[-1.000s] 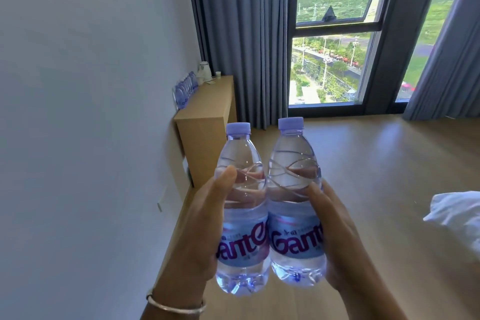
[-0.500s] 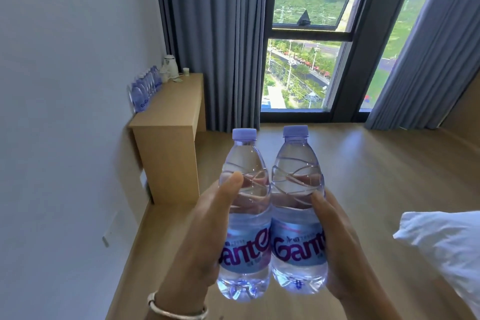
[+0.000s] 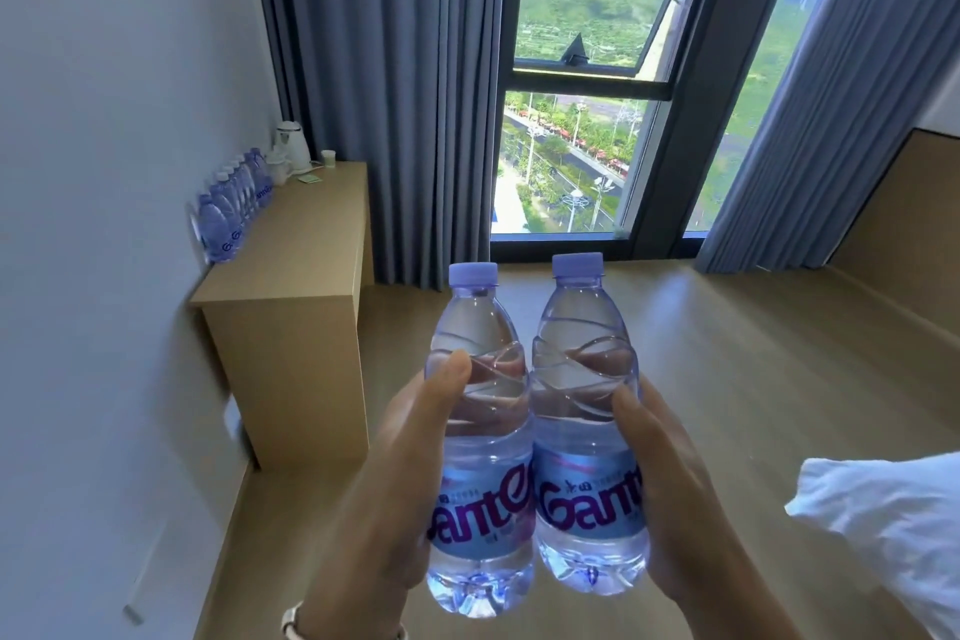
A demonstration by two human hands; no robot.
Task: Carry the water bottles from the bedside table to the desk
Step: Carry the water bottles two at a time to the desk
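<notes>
I carry two clear water bottles with lilac caps and blue labels upright and side by side in front of me. My left hand [image 3: 384,499] grips the left bottle [image 3: 480,411], thumb across its ribbed waist. My right hand [image 3: 675,499] grips the right bottle [image 3: 584,395] from the other side. The wooden desk [image 3: 306,250] stands against the left wall, ahead and to the left. A row of several matching bottles [image 3: 231,208] lines its wall side.
A white kettle [image 3: 291,148], cups and a small packet sit at the desk's far end. Grey curtains [image 3: 384,83] flank a tall window [image 3: 582,120] ahead. White bedding [image 3: 883,535] juts in at the lower right. Wooden floor [image 3: 727,353] stretches between me and the desk.
The view has swung right and moved forward, so the desk looks larger and sits further left. The bottles stay held the same way in both hands.
</notes>
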